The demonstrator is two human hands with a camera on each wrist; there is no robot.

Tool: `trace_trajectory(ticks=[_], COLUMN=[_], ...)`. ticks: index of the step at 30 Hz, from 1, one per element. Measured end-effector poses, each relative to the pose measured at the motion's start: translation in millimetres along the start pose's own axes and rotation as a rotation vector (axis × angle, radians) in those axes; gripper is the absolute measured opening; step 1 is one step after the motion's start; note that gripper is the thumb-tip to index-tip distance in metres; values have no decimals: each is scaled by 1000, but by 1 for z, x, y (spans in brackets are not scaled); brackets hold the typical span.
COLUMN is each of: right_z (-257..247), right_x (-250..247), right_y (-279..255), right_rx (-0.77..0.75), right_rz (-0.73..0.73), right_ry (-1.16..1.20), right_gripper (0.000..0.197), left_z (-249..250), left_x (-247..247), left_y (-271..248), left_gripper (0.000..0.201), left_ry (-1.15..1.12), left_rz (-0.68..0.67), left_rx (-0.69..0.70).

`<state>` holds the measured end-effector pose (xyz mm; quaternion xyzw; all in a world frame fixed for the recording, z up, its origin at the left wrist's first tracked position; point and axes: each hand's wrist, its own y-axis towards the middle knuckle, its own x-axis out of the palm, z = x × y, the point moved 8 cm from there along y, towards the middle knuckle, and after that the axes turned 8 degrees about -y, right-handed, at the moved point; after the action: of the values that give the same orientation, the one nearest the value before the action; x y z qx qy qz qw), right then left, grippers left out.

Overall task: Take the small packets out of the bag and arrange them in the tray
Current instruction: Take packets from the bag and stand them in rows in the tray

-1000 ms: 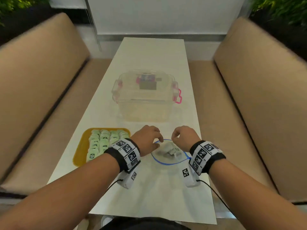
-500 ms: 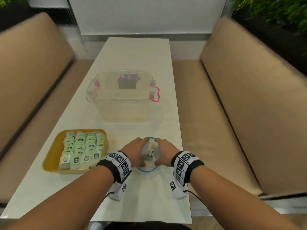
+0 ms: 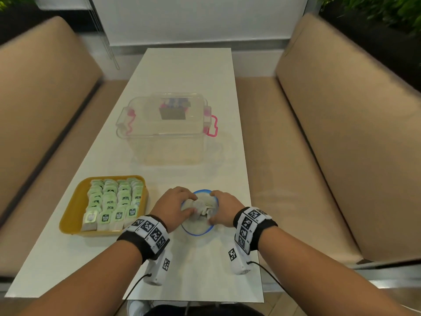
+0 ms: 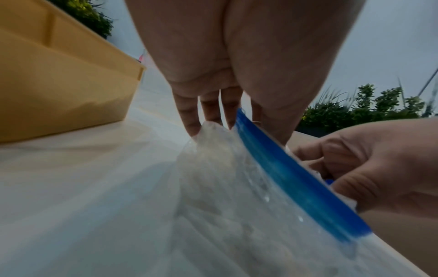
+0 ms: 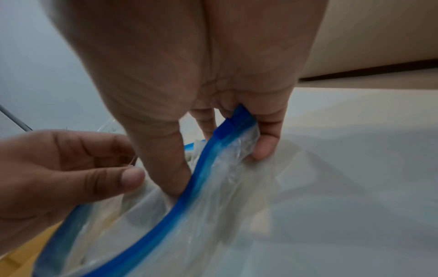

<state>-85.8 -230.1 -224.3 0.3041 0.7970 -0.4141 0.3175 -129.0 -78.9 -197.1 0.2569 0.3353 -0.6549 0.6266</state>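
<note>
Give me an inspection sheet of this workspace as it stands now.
Surface: white table, long and narrow.
Job's things: yellow tray holding rows of green packets; clear zip bag with blue rim, right of the tray, pale packets inside.
Clutter: clear lidded storage box with pink latches, beyond the bag.
Grippers: left hand and right hand each grip the bag's mouth.
Cables: black wrist-camera cable trailing off the near edge.
Surroundings: tan bench seats either side; plants behind.
</note>
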Motion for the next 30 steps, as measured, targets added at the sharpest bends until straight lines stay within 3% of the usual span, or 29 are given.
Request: trace_trajectory(ticks=[3,11,15,19,22,25,28,30], right_z=[2,1,-12,-19,-23,-31,-28,-22], right_x=[-6,-27,-39,-43,-47,-46,-51,-52], right_y=[-4,-16,-19,-19,-21,-23,-16,-11], right_rx=[-13,-83,-221,-241,-255,-279,-246,-204], right_rz=[14,122,242,292,338,282,340,375], right_ry=[35,10,99,216,342,565,527,510], right_gripper=[86,59,38,12,14,10,10,9], left_z=[2,16,30,36,38,45,46,39], left_x=[-2,-25,-39,-39,-42,-49,-49,-47], left_y=[0,-1,-4,-4,-6,-10,-10,-6], left_gripper=[11,18,10,12,7,4,12,19], left_ry=[86,102,-158,-373,-377,-352,-355,-222], left_rz=[-32,101,142,110,144,206,195,162], left_rx=[8,86,78,13,-1,-9,-18,-46])
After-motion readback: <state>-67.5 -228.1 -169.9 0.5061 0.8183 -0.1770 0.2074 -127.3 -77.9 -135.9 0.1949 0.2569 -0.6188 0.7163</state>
